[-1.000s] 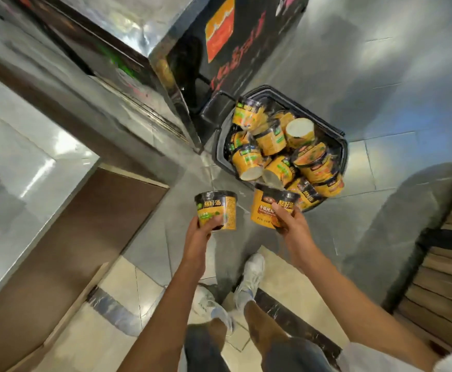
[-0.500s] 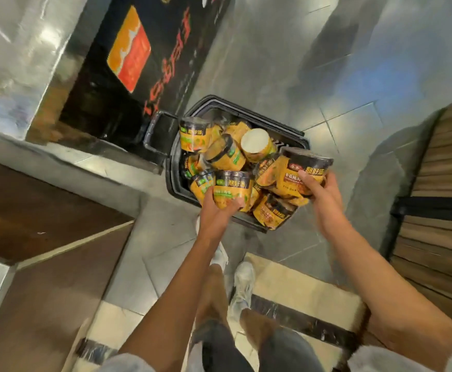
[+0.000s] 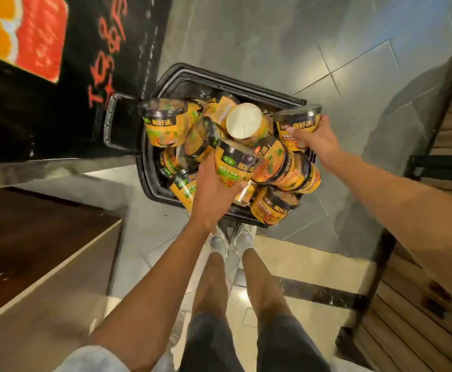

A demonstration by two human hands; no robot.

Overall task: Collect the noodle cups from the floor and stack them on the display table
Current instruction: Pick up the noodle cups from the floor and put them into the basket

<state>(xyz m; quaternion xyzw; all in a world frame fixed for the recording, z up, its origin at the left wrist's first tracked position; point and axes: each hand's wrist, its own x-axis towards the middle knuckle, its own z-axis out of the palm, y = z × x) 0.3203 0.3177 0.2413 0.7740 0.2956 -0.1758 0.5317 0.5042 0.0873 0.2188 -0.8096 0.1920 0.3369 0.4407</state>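
A black basket on the floor holds several yellow noodle cups with dark lids, piled at all angles; one lies with its white bottom facing up. My left hand grips one yellow cup from below, over the basket's near side. My right hand holds another cup by its side, above the basket's right edge. Both held cups are upright.
A black sign panel with red characters stands left of the basket. A brown wooden surface lies at lower left. Slatted wooden steps with a black frame rise on the right. My legs and white shoes stand just before the basket.
The view has swung right and closer to the basket. Both hands, each still holding a cup, now appear higher in the frame, over the basket; the right one is further right.
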